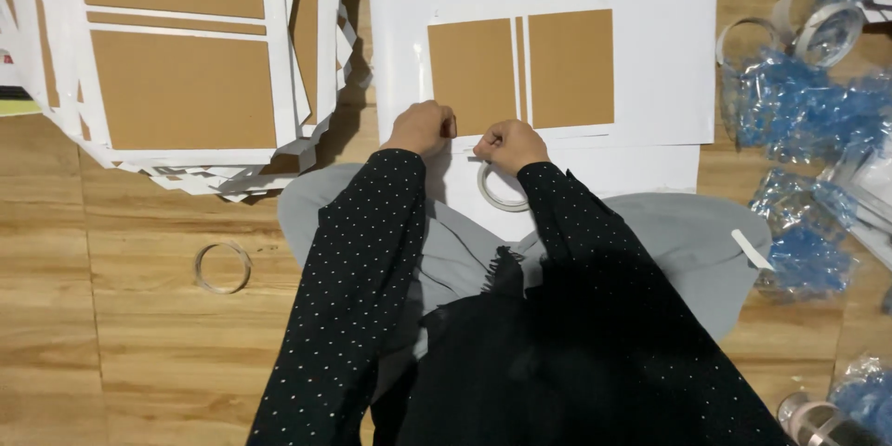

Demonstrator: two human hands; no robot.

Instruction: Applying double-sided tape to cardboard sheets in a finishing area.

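The left hand (423, 127) is curled into a loose fist with its fingertips pressed down at the lower edge of the white sheet (664, 56), just below the left brown cardboard panel (472, 74). Whether anything is pinched inside it cannot be told. The right hand (509, 143) is closed likewise, just beside the left, its fingers drawn together on what seems to be a strip end at the same edge; a tape ring (502, 188) lies directly under its wrist, on the white paper near the knees.

For the pressing along this edge to be done well, the sheet should be kept flat and the 2 hands kept close, so that the strip is laid straight along the border under the 2 panels, the right one (571, 68) included, and no wrinkle is trapped.

Around this, the work is carried on the wooden floor (130, 316). A tall stack of finished boards (177, 65) with loose white trimmings is seen at the left, near the left elbow, and could be brushed. An empty tape core (223, 267) lies apart on the floor at the left. At the right, crumpled blue plastic wrappers (799, 107) and several clear tape rolls (827, 32) are scattered. The grey-clad knees (688, 242) crowd the sheet's near edge.
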